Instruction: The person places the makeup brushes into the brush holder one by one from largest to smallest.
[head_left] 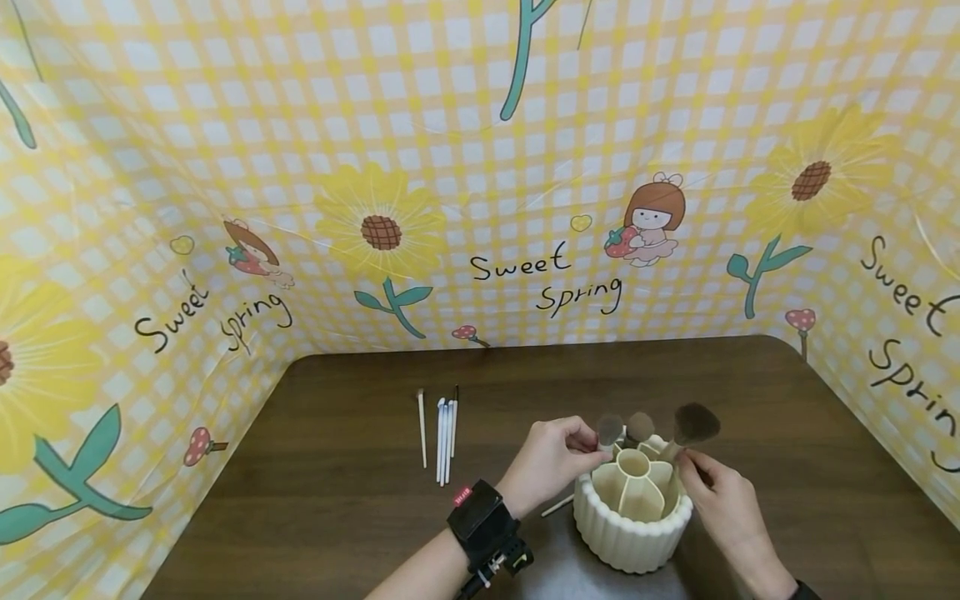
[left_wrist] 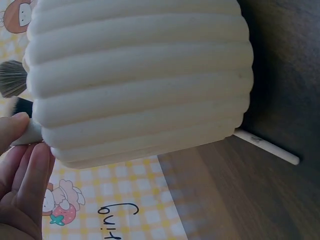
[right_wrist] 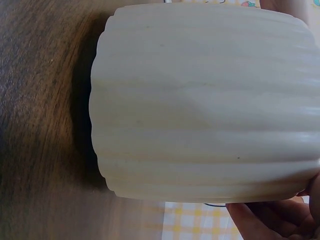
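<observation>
A cream, ribbed round brush holder [head_left: 633, 533] with petal-like compartments around a central ring stands on the table. My left hand [head_left: 551, 458] is at its left rim, where thumb and fingers pinch a makeup brush [left_wrist: 31, 132] just below its dark bristles. At the right rim, the fingertips of my right hand [head_left: 723, 500] pinch a large, fluffy dark makeup brush [head_left: 696, 423] under its head. Between them, a brown round brush head [head_left: 640, 427] rises at the back of the holder. The holder's wall hides most of the right fingers in the right wrist view.
Several thin white brushes [head_left: 447, 442] lie side by side left of the holder, with a single thin brush [head_left: 422, 429] farther left. A pale brush handle [left_wrist: 270, 147] lies beside the holder's base. Yellow checked cloth [head_left: 420, 317] walls the table [head_left: 300, 500] at back and sides.
</observation>
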